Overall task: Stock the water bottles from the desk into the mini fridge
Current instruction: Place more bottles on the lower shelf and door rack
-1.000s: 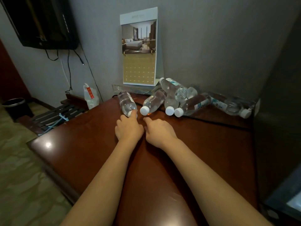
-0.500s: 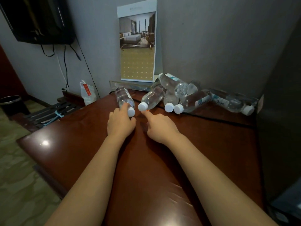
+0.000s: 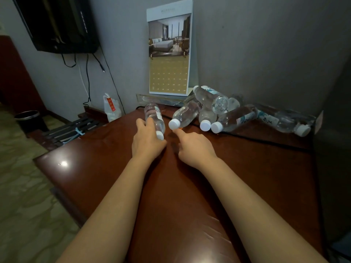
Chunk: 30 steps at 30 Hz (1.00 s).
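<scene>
Several clear water bottles with white caps lie in a heap (image 3: pixel 212 109) at the back of the dark wooden desk (image 3: pixel 256 168), against the wall. One bottle (image 3: pixel 154 118) lies apart on the left, cap toward me. My left hand (image 3: pixel 147 143) is laid over its near end, with fingers curled on its side and the thumb under the cap. A second bottle (image 3: pixel 185 115) points its cap at my right hand (image 3: pixel 193 147). That hand's fingers are curled and its index fingertip reaches just under the cap. It holds nothing.
A wall calendar (image 3: pixel 169 54) hangs behind the bottles. A black cable (image 3: pixel 266 141) runs across the desk's back. A tall dark cabinet side (image 3: pixel 336 149) closes the right edge. Left of the desk are a white plastic bag (image 3: pixel 112 109), a slatted rack (image 3: pixel 76 128) and a bin (image 3: pixel 30 120).
Both hands have slid forward over the desk. The left hand went from touching the lone bottle's cap to lying over its neck end. The right index finger has stretched out to the second bottle's cap.
</scene>
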### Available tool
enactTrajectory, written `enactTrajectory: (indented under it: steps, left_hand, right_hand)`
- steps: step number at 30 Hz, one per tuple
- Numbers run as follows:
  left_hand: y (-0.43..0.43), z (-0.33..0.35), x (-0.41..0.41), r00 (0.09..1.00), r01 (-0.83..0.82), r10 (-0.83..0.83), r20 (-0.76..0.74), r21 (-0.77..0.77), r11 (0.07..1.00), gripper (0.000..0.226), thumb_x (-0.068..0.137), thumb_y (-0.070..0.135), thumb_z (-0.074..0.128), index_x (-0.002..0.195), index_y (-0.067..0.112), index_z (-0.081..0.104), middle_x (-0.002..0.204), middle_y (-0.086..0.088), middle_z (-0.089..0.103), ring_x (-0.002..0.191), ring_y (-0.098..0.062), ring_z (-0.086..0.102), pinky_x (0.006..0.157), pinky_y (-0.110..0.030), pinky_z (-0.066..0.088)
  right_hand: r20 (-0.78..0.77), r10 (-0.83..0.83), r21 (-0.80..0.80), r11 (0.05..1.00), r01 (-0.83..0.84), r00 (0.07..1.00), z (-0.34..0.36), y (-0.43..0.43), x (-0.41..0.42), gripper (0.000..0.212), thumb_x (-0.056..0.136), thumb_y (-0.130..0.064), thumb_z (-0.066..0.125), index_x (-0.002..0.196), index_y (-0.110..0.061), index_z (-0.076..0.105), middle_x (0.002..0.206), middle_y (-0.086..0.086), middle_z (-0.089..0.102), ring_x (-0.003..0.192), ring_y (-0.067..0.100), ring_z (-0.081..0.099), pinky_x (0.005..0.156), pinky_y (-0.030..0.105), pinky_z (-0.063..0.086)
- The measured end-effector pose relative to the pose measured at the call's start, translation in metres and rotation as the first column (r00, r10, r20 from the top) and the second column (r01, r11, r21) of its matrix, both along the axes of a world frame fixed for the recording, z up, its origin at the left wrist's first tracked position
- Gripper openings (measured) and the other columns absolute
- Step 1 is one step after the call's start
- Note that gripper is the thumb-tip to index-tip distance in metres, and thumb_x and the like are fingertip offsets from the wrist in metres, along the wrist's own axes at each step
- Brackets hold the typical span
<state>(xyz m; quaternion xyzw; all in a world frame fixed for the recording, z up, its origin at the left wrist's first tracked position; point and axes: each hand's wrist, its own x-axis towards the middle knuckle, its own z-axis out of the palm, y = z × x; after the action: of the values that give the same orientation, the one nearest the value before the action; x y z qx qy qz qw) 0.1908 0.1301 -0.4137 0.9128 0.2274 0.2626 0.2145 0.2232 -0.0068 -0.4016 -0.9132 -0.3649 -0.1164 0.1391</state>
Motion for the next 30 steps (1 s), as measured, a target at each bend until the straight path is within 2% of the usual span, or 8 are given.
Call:
enactTrajectory:
  steps: [3,9,14,17,21,23,27,30]
  left_hand:
    - [-0.001,0.003,-0.004,0.998,-0.017,0.018,0.055,-0.004,1.0,0.043,0.068,0.026,0.071,0.091,0.019,0.034,0.099,0.001,0.029,0.077,-0.028,0.046,0.063,-0.034,0.034]
    - [0.0,0.023,-0.022,0.852,0.006,-0.014,0.523,0.017,1.0,0.02,0.065,0.013,0.061,0.078,0.018,0.046,0.085,0.004,0.045,0.069,-0.01,0.036,0.059,-0.02,0.022]
    - [0.0,0.038,-0.043,0.569,0.092,-0.153,0.808,0.122,0.988,0.017,0.06,0.0,0.046,0.075,0.003,0.055,0.078,-0.005,0.046,0.069,-0.005,0.036,0.062,-0.014,0.029]
    - [0.0,0.04,-0.046,0.491,0.179,-0.138,0.86,0.055,0.982,0.021,0.063,-0.001,0.044,0.077,0.011,0.054,0.074,-0.001,0.047,0.069,0.0,0.042,0.064,-0.016,0.034]
    - [-0.002,0.041,-0.042,0.471,0.276,-0.11,0.875,-0.028,0.961,0.024,0.066,-0.002,0.043,0.08,0.014,0.054,0.078,0.005,0.05,0.074,-0.011,0.048,0.068,-0.027,0.039]
    - [-0.002,0.043,-0.041,0.449,0.371,-0.082,0.89,-0.102,0.923,0.026,0.066,-0.003,0.041,0.079,0.017,0.052,0.076,0.0,0.051,0.071,-0.019,0.048,0.064,-0.034,0.039]
    - [-0.002,0.044,-0.038,0.368,0.587,-0.002,0.93,-0.23,0.776,0.032,0.064,-0.006,0.038,0.085,0.016,0.048,0.079,0.002,0.056,0.066,0.001,0.054,0.059,-0.016,0.044]
    - [-0.001,0.041,-0.027,0.486,0.603,0.08,0.871,-0.399,0.691,0.029,0.083,0.006,0.048,0.109,0.017,0.042,0.094,0.0,0.061,0.084,-0.008,0.058,0.078,-0.028,0.048]
  right_hand:
    - [0.019,-0.021,0.025,0.999,0.021,1.0,-0.003,0.001,0.0,0.053,0.086,-0.015,0.047,0.135,-0.023,0.033,0.092,0.011,0.062,0.075,0.032,0.053,0.044,0.029,0.019]
    - [-0.015,-0.041,0.131,0.99,0.043,0.999,-0.01,0.003,0.004,0.071,0.085,-0.012,0.053,0.143,-0.029,0.015,0.105,0.007,0.059,0.077,0.03,0.056,0.047,0.029,0.029]
    - [0.06,0.024,0.272,0.961,-0.04,0.998,-0.01,0.006,0.002,0.095,0.081,-0.028,0.069,0.147,-0.033,0.002,0.132,0.006,0.034,0.118,0.024,0.038,0.086,0.035,0.042]
    - [0.018,0.126,0.345,0.93,-0.125,0.992,-0.01,0.01,0.002,0.1,0.074,-0.034,0.075,0.148,-0.028,0.008,0.152,0.003,0.017,0.139,0.022,0.015,0.114,0.039,0.02]
    - [-0.167,0.222,0.366,0.919,-0.149,0.961,-0.015,0.015,0.001,0.094,0.073,-0.033,0.076,0.144,-0.022,0.015,0.153,-0.003,0.019,0.142,0.017,0.009,0.115,0.04,-0.002]
    - [-0.2,0.238,0.417,0.899,-0.138,0.95,-0.013,0.015,0.002,0.092,0.074,-0.031,0.076,0.143,-0.022,0.015,0.149,-0.004,0.029,0.14,0.017,0.018,0.117,0.043,0.002]
    - [-0.16,0.227,0.392,0.908,-0.149,0.961,-0.008,0.018,0.002,0.092,0.078,-0.029,0.072,0.147,-0.026,0.012,0.142,0.001,0.029,0.135,0.022,0.026,0.115,0.044,0.02]
    - [-0.172,0.234,0.436,0.889,-0.139,0.957,-0.009,0.018,0.001,0.074,0.081,-0.025,0.069,0.142,-0.024,0.025,0.132,0.002,0.032,0.128,0.024,0.034,0.11,0.042,0.029]
